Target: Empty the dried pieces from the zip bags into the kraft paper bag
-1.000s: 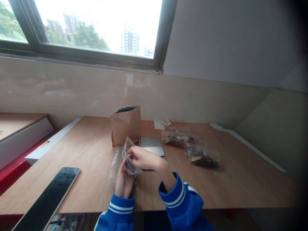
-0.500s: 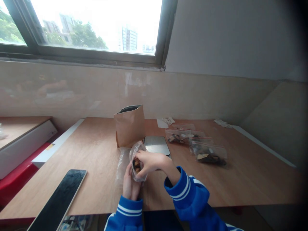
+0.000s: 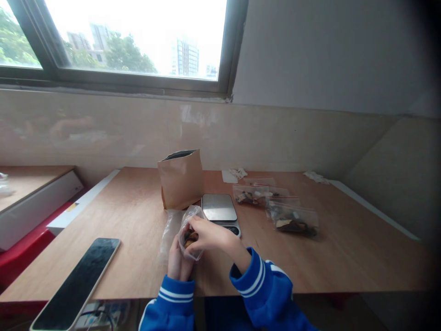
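Observation:
Both my hands hold a small clear plastic bag (image 3: 190, 226) with brown pieces inside, just above the wooden table (image 3: 131, 239) near its front edge. My left hand (image 3: 177, 263) grips the bag from below. My right hand (image 3: 208, 235) curls over the bag's upper side, fingers closed on it. Empty clear bags (image 3: 168, 230) lie flat on the table just left of my hands. A small silver scale (image 3: 219, 208) sits right behind my hands, and an open brown paper pouch (image 3: 181, 178) stands behind it to the left.
Several filled clear zip bags (image 3: 291, 218) lie right of the scale. A dark phone or tablet (image 3: 77, 281) rests at the table's front left. Paper scraps (image 3: 237, 173) lie near the back wall. A white box (image 3: 37, 202) and a red surface are at left.
My hands have lowered the bag slightly and my right hand has closed further over it. The view has shifted a little.

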Tool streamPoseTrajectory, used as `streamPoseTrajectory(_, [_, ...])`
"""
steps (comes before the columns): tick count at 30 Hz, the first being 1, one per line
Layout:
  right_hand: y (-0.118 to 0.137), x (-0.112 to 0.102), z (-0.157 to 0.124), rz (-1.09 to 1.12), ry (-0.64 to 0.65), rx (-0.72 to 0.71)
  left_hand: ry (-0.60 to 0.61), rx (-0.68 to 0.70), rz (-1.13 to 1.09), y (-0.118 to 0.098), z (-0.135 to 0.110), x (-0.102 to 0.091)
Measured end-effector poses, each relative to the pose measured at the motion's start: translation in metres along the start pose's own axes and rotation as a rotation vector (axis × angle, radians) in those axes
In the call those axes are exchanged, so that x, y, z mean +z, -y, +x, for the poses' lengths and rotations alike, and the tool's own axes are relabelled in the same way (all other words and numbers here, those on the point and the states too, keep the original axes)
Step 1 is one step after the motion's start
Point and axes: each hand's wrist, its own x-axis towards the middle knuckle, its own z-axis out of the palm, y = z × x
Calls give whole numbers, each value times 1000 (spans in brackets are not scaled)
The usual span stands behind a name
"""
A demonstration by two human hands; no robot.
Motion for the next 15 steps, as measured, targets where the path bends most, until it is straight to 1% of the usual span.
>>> streamPoseTrajectory(2, [-1, 1, -3, 5, -10, -23, -6, -3, 9, 1, 1, -1])
streamPoseTrajectory(5, [1, 3, -7, -7, -38, -30, -28, 51, 32, 2, 4, -4])
streamPoseTrajectory(8, [5, 5, -10, -9, -52, -15, -7, 88, 50, 3, 5, -7])
streamPoseTrajectory(12, [9, 2, -11, 60, -16, 48, 47, 46, 42, 2, 2, -6])
streamPoseTrajectory(15, [10, -2, -11, 127, -27, 20, 39, 29, 35, 0, 0, -4])
